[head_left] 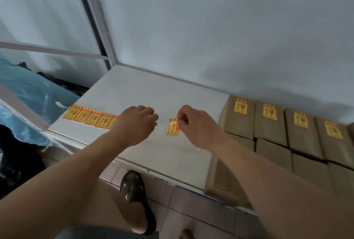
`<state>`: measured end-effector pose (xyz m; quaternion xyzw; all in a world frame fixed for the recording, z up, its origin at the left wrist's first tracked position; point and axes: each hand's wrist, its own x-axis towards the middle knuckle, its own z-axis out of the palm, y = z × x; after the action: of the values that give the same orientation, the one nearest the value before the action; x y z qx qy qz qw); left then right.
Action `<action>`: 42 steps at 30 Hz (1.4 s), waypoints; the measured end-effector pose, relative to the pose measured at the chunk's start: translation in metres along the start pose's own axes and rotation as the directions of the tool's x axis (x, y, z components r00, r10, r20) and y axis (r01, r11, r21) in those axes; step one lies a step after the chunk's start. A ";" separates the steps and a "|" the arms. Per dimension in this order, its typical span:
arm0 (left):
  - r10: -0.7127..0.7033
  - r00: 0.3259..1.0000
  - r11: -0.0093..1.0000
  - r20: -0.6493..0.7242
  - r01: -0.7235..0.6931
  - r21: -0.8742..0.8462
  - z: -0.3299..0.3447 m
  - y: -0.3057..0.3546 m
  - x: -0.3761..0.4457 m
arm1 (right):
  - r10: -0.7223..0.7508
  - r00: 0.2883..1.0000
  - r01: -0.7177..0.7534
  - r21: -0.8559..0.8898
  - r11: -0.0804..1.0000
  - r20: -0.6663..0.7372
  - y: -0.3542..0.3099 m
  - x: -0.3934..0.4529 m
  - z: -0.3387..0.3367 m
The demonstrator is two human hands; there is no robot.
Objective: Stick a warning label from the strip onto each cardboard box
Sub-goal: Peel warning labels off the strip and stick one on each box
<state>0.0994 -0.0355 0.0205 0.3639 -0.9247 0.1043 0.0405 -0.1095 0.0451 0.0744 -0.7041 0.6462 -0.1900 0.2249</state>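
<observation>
Peeled warning label (174,127) hangs over the worktop (134,89), its top corner pinched in the right hand (193,122) fingers. Left hand (137,122), fingers curled, presses the strip (90,117); five labels show there. It could curl and self-adhere. Four boxes (239,116) labelled; five visible boxes (274,152) unlabelled.
</observation>
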 end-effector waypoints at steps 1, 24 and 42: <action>0.046 0.998 0.999 -0.031 -0.046 -0.006 -0.005 0.014 0.005 | 0.010 1.000 -0.010 -0.017 1.000 0.002 0.005 -0.009 -0.012; 0.263 0.952 0.927 -0.157 -0.295 -0.231 -0.047 0.147 0.056 | 0.205 0.976 -0.210 0.064 0.976 0.070 0.095 -0.106 -0.082; 0.297 0.954 0.918 0.048 -0.271 -0.290 -0.056 0.151 0.051 | 0.230 0.973 -0.230 -0.044 0.972 -0.007 0.095 -0.102 -0.062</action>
<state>-0.0408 0.0502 0.0582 0.2206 -0.9740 -0.0397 0.0336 -0.2322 0.1361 0.0743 -0.6290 0.7278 -0.1489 0.2293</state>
